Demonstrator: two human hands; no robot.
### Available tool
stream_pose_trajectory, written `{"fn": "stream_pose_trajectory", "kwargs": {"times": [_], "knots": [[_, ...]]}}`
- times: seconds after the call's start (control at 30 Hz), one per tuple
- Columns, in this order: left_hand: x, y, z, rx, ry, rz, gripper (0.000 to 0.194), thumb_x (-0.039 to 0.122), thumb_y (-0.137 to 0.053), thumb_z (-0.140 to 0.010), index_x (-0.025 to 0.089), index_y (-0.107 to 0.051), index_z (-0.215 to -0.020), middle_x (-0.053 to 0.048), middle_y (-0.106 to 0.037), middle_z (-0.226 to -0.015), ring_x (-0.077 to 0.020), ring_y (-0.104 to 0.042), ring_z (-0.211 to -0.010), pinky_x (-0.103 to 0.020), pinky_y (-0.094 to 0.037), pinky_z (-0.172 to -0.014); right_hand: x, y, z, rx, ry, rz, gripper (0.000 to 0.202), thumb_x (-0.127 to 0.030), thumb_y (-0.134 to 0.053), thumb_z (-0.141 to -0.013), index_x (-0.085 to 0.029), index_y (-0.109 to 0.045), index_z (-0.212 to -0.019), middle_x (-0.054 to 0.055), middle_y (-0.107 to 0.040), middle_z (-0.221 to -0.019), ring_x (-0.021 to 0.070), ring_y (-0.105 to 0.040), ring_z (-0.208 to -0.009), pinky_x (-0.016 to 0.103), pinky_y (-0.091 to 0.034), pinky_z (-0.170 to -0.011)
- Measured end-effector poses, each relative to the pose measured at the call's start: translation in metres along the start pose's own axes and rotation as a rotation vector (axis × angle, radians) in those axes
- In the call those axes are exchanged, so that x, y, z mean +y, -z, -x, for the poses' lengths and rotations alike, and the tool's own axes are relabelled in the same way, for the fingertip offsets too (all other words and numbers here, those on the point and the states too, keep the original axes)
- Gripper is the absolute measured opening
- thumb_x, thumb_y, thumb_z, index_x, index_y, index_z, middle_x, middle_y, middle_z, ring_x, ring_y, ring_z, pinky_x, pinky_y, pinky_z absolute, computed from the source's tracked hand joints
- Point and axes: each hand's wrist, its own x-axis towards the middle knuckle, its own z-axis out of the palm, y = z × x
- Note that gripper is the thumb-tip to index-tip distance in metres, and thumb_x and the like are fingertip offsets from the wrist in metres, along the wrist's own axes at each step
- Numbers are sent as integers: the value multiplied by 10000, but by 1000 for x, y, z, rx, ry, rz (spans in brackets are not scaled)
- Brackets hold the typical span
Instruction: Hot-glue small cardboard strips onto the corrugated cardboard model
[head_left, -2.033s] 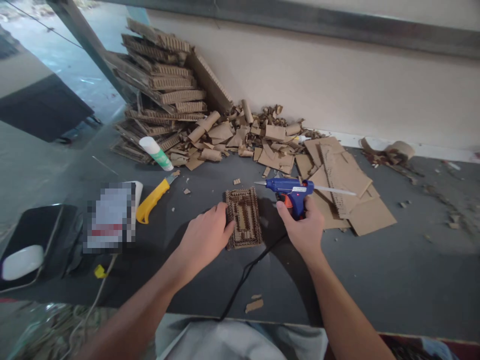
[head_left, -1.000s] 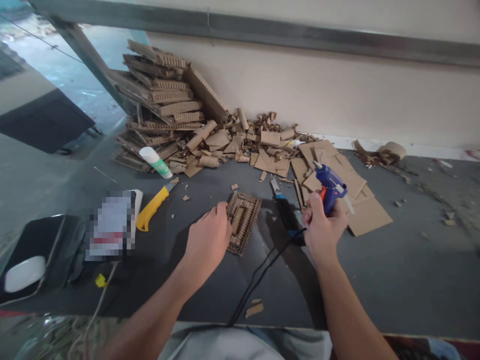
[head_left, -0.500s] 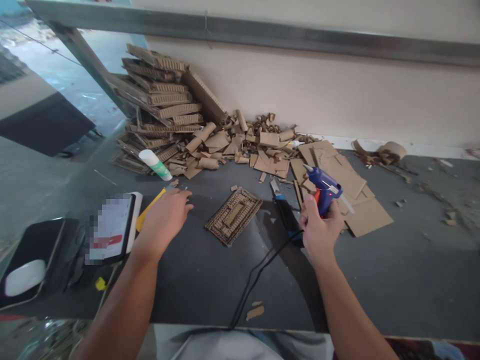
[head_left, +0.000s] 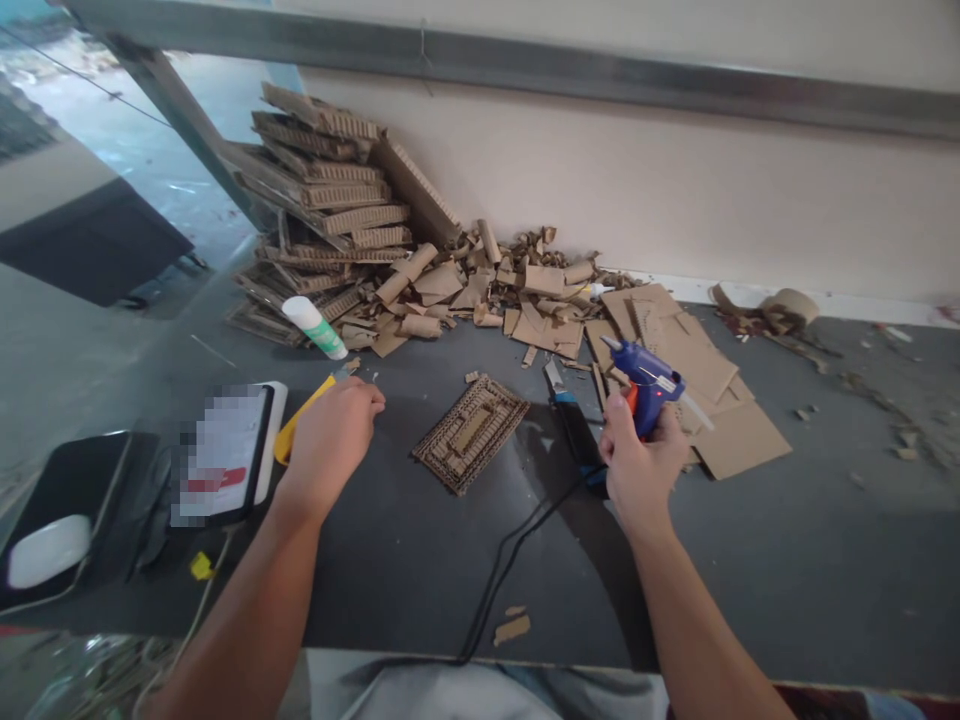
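A blue hot glue gun [head_left: 651, 382] with an orange trigger is held in my right hand [head_left: 643, 460], its nozzle pointing up and left. My left hand [head_left: 335, 430] is closed, fingertips together, over the table beside a yellow cutter [head_left: 301, 420]; what it pinches, if anything, is too small to make out. Between my hands lies a rectangular piece of layered corrugated cardboard [head_left: 471, 433]. A black and blue utility knife [head_left: 574, 428] rests just left of my right hand, and the gun's black cord runs down to the table's front edge.
Stacked cardboard panels [head_left: 337, 190] stand at the back left, beside heaped scraps [head_left: 480, 280]. Flat cardboard sheets [head_left: 739, 435] lie right of centre. A glue stick [head_left: 315, 327], a phone [head_left: 225, 455] and a white case [head_left: 51, 552] are on the left.
The fingers of my left hand have drawn together from a spread position. My right hand still holds the glue gun in nearly the same place. The view has shifted slightly.
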Motion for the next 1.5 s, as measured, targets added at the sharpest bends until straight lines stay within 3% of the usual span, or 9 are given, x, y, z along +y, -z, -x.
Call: {"fn": "stream_pose_trajectory", "kwargs": {"times": [0.1, 0.27, 0.43, 0.53, 0.67, 0.83, 1.07, 1.2, 1.5], "knots": [[1, -1, -1, 58, -1, 178, 212, 253, -498, -955, 194, -699, -922, -106, -732, -1015, -311, -689, -967, -408, -533, -802, 1, 0, 0, 0, 0, 11, 399, -509, -804, -742, -214, -570, -873, -73, -503, -575, 68, -390, -375, 208, -301, -322], [16, -12, -4, -72, 49, 977, 280, 440, -704, -843, 172, -675, -919, -42, -710, -784, -168, -670, -628, -306, -580, -630, 7, 2, 1, -22, 38, 111, 389, -521, -778, -766, -211, -572, -882, -69, -505, -566, 80, -408, -377, 221, -329, -339], [32, -22, 1, -173, 64, 1343, 439, 442, -798, -772, 176, -693, -1105, -65, -734, -952, -196, -747, -826, -285, -636, -696, 8, 4, 7, -76, 137, 338, 365, -510, -759, -779, -202, -574, -848, -81, -497, -521, 98, -450, -397, 227, -372, -397], [37, -22, 4, -245, 67, 1375, 389, 443, -787, -796, 178, -710, -1070, -77, -754, -969, -233, -757, -934, -282, -645, -734, 5, 4, 12, -96, 247, 486, 351, -496, -760, -760, -196, -587, -820, -67, -522, -547, 106, -472, -448, 240, -407, -463], [44, -22, 6, -274, 42, 1434, 329, 433, -793, -799, 156, -707, -955, -80, -769, -845, -247, -765, -898, -287, -651, -697, 3, 1, 18, -179, 360, 562, 329, -481, -742, -766, -200, -580, -821, -65, -522, -557, 101, -450, -457, 237, -409, -481], [57, -31, 12, -210, 1, 1496, 298, 396, -789, -810, 136, -699, -926, -65, -754, -740, -207, -750, -706, -292, -646, -625, 2, -2, 23, -266, 442, 645, 332, -465, -737, -748, -227, -509, -713, -85, -435, -482, 87, -378, -408, 222, -364, -431], [67, -35, 20, -89, -61, 1393, 265, 367, -720, -884, 134, -694, -1008, -58, -748, -779, -206, -756, -761, -271, -645, -618, 3, -2, 22, -306, 492, 707, 324, -429, -685, -744, -252, -422, -679, -110, -336, -446, 82, -317, -374, 216, -312, -396], [62, -38, 20, 9, -176, 1261, 286, 366, -681, -917, 163, -726, -1114, -63, -758, -875, -172, -741, -723, -265, -644, -624, 2, -1, 20, -303, 533, 725, 332, -407, -660, -757, -257, -378, -670, -117, -303, -446, 78, -295, -372, 211, -297, -395], [61, -41, 22, 64, -191, 1206, 199, 357, -655, -941, 178, -694, -1020, -62, -779, -886, -180, -763, -798, -236, -646, -642, 4, 0, 18, -313, 605, 731, 332, -369, -657, -778, -252, -364, -674, -122, -286, -462, 70, -283, -378, 200, -297, -404]]}}
